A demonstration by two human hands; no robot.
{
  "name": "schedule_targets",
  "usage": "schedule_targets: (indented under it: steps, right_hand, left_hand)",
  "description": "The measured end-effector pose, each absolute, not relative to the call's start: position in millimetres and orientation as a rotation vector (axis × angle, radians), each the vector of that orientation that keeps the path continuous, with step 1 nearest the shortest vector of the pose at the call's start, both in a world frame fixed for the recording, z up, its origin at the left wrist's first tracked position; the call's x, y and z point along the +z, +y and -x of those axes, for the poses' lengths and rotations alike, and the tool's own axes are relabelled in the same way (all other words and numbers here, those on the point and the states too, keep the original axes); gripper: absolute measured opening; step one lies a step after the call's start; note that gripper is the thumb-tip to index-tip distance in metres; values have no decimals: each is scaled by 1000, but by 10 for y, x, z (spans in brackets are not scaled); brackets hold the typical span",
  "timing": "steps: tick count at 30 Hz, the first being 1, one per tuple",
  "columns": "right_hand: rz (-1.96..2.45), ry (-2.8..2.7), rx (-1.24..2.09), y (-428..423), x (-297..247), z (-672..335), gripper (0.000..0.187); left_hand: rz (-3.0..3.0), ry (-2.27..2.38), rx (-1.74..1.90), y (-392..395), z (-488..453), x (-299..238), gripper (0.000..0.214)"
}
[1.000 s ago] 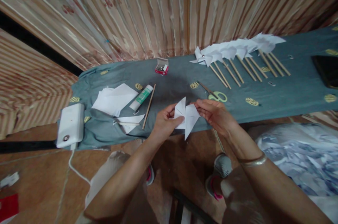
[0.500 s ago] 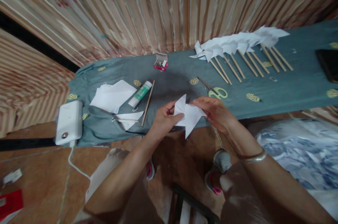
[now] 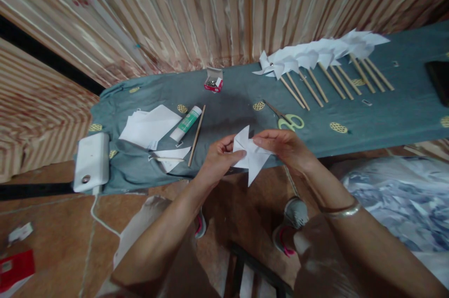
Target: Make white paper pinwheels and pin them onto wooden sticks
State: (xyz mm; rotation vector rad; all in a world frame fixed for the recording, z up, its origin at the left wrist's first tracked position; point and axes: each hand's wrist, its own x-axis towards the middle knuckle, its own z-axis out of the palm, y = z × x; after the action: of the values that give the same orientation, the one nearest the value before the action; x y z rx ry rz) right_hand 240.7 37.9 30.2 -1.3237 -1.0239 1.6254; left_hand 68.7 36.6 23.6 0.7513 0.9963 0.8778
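Note:
A white paper pinwheel [image 3: 255, 162] with folded, pointed blades is held between my two hands over the front edge of the table. My left hand [image 3: 219, 157] pinches its left side, the thumb pressing near the middle. On the upper right blade, my right hand [image 3: 280, 143] grips the paper between thumb and fingers. Left of my hands lie a thin wooden stick [image 3: 197, 135] and a green and white glue stick [image 3: 186, 123]. Just beyond my right hand are scissors [image 3: 291, 121] with light green handles.
Several finished pinwheels [image 3: 308, 57] on sticks lie overlapped at the back right. A small red box [image 3: 213, 82] of metal pins stands open near the curtain [image 3: 168, 17]. Paper sheets [image 3: 149, 127] and a white device [image 3: 91, 162] with a cable occupy the left end. A dark object [image 3: 438, 80] sits far right.
My right thumb has come over onto the top of the pinwheel's right blade, and that blade looks pressed or folded inward. My left hand keeps its hold.

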Motion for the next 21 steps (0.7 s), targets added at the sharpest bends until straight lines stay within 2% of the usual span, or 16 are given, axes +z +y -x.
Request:
schedule_targets:
  steps: [7,15,21]
  right_hand:
    - [1347,-1101,1485,371,249,-2355,24]
    - [1377,-1426,1088,311,155,-2321,26]
    - [1328,-1365,1023,307,230,-2355,28]
  left_hand:
    - [-704,967,879,346,-699,191,44]
    - [-696,978,920,342,-731,179,41]
    - [-690,1000,977,356,-718,194,38]
